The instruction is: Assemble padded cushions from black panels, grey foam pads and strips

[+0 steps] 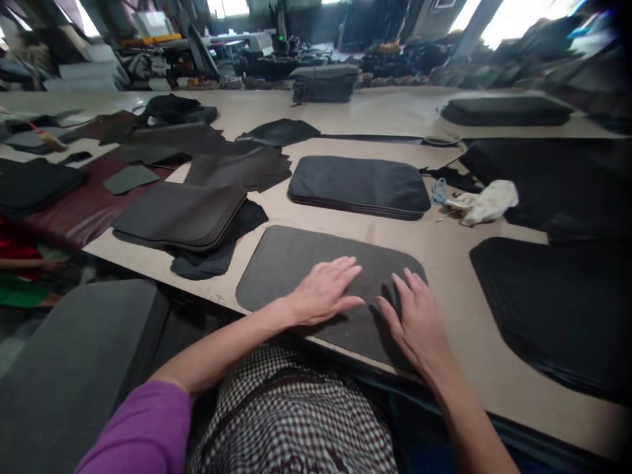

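Observation:
A dark grey panel [276, 263] with rounded corners lies flat at the front edge of the table, right before me. My left hand [328, 289] rests on its middle, fingers stretched out and palm down. Over the panel's right end is my right hand [415, 316], its fingers spread; whether all of them touch the surface I cannot tell. Neither hand grips anything. Just behind the panel lies a stack of black rounded pieces [360, 184]. To the left, a stack of dark brown pieces [182, 214] sits partly on black scraps [212, 260].
Black sheets [557, 309] are piled at the right. A whitish cloth glove or rag [488, 203] lies behind them. Grey-brown leather-like pieces [237, 161] spread across the back left. A large grey stack [74, 355] stands below the table edge at left. Part of another person [24, 263] shows at far left.

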`<state>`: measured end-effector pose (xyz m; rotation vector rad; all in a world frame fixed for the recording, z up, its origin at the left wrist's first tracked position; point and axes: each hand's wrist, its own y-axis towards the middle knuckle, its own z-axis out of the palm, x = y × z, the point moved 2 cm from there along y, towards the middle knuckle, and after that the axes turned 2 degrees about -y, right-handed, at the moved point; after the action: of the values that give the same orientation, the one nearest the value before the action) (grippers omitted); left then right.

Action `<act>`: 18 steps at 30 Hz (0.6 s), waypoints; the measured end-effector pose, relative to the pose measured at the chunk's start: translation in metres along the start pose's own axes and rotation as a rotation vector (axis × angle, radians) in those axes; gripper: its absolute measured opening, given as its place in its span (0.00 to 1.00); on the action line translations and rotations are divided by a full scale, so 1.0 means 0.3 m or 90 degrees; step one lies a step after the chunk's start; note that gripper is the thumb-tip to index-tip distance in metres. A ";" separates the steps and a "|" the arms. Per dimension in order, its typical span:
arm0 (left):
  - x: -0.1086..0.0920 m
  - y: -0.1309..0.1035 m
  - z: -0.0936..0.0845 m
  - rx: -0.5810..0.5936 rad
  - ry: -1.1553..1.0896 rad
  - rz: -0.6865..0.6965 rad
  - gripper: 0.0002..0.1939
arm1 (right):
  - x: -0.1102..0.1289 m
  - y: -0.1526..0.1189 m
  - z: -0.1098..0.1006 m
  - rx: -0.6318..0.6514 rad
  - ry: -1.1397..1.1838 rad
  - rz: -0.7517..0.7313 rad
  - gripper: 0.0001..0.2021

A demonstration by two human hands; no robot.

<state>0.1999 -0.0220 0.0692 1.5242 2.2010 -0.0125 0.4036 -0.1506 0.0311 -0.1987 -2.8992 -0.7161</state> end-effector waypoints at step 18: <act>0.447 -0.177 -0.096 0.018 0.193 -0.372 0.44 | 0.048 -0.008 0.085 0.054 -0.118 0.010 0.29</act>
<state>0.1046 0.0837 0.0315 0.8882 2.8257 0.0041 0.3862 -0.1394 0.0102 -0.2922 -3.0923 -0.6003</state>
